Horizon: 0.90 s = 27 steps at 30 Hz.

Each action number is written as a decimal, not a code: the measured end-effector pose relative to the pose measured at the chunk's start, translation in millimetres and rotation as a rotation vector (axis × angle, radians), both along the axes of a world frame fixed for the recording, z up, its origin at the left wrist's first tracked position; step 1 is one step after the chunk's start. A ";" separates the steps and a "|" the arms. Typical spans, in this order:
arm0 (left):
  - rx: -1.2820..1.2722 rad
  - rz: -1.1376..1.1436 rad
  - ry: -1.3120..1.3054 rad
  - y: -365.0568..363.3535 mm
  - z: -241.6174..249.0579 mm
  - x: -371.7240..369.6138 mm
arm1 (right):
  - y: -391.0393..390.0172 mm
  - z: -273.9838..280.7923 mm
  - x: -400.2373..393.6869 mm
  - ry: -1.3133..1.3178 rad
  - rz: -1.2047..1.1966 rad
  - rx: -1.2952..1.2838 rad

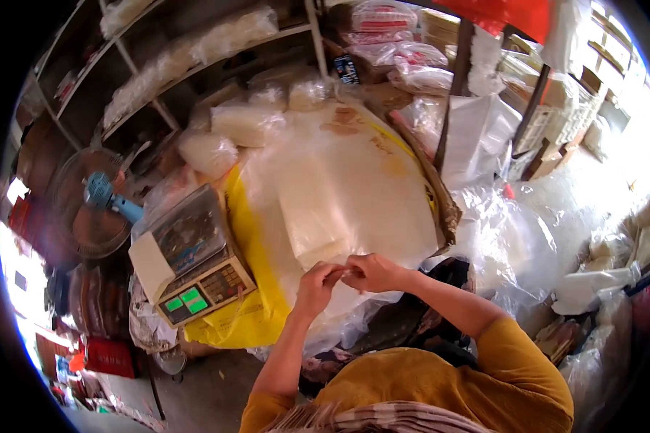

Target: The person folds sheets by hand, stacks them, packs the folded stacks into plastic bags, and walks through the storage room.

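Note:
My left hand point(318, 286) and my right hand point(373, 273) meet at the near edge of the work surface point(397, 209). Their fingers are pinched together at the near end of a clear plastic bag point(316, 231) with pale contents, which lies lengthwise away from me. What exactly the fingertips grip is too small to make out, though it lies at the bag's end. Loose clear plastic point(354, 321) hangs below the hands over the edge.
Left of the bag stands a weighing scale point(202, 278) with green displays, beside yellow sheeting point(256, 296). A fan point(94, 202) is farther left. Filled bags point(249, 124) lie at the back below shelves point(195, 68). Clear plastic point(509, 238) is piled at the right.

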<state>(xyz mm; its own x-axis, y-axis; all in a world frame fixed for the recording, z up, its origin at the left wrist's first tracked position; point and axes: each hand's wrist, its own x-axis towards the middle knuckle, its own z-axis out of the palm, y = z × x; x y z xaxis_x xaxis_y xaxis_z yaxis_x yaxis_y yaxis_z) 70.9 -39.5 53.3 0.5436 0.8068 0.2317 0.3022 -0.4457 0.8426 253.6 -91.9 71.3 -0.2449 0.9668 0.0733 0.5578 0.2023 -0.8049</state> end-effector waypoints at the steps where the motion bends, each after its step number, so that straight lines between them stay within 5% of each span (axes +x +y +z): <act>1: 0.048 -0.022 0.007 0.9 -1.3 3.4 | 3.0 -11.1 -0.7 0.028 -0.034 0.037; 6: 0.254 0.096 0.056 0.1 -1.8 4.2 | -8.7 5.5 10.8 0.030 -0.140 0.095; 7: 0.256 0.165 0.042 -2.3 1.5 3.8 | -10.9 8.0 18.4 0.241 -0.225 0.043; 9: 0.144 0.253 -0.028 -5.5 9.4 -3.2 | -8.0 7.7 58.3 0.182 -0.569 0.196; 11: 0.101 0.267 -0.085 -4.1 6.4 -12.3 | 2.9 -16.1 124.2 0.404 -0.833 0.497; 12: 0.080 0.274 -0.111 -4.8 5.2 -15.9 | -11.3 40.5 122.5 0.219 -1.148 0.394; 14: 0.075 0.254 -0.114 -7.5 4.8 -15.2 | 9.0 16.2 180.1 -0.295 -1.446 0.652; 17: 0.054 0.233 -0.130 -15.2 9.0 -2.7 | 52.0 -23.4 237.6 -0.460 -1.618 0.715; 20: 0.099 0.221 -0.107 -16.2 7.9 0.4 | 45.3 7.6 243.4 -0.113 -1.427 0.550; 27: 0.131 0.228 -0.116 -21.4 11.7 -8.6 | 14.1 34.8 213.8 -0.255 -1.358 0.491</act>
